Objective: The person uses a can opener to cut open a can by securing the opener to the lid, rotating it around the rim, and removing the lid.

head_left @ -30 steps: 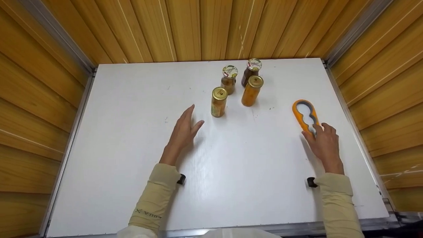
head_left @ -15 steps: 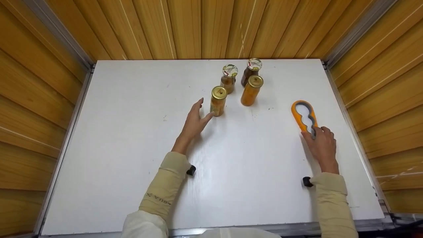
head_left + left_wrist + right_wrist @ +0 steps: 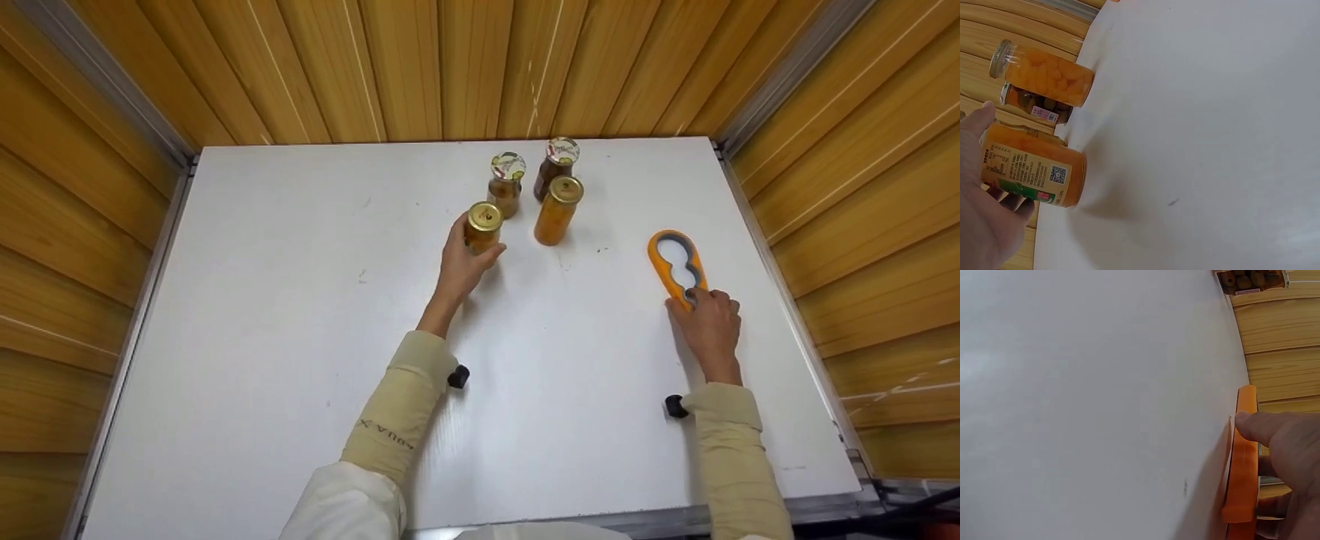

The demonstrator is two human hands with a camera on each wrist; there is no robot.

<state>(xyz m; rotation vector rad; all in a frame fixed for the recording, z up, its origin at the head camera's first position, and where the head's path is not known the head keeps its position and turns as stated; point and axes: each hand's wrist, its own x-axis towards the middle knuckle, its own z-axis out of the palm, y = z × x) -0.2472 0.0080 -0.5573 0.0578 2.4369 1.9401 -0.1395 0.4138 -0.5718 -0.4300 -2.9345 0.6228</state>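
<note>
My left hand (image 3: 461, 266) is around a glass jar of orange fruit (image 3: 484, 238) with a gold lid, thumb on the near side and fingers round the far side. In the left wrist view this jar (image 3: 1033, 166) shows a beige and green label with a square code, its base at the white table. Over at the right, my right hand (image 3: 709, 322) pinches the near end of an orange jar opener (image 3: 660, 264) with a grey scalloped inner edge. In the right wrist view the thumb presses the orange side of the opener (image 3: 1243, 467), and the other fingers are partly hidden behind it.
A second gold-lidded jar of orange fruit (image 3: 553, 219) stands just right of the held one. Behind are two jars with patterned lids, one lighter jar (image 3: 505, 193) and one dark jar (image 3: 551, 174). Wood-look panels (image 3: 405, 67) wall the white table (image 3: 300, 300) at back and sides.
My left hand has moved forward and right to the nearest gold-lidded jar and closed its fingers round it. The right hand keeps its grip on the jar opener; the head view has shifted slightly.
</note>
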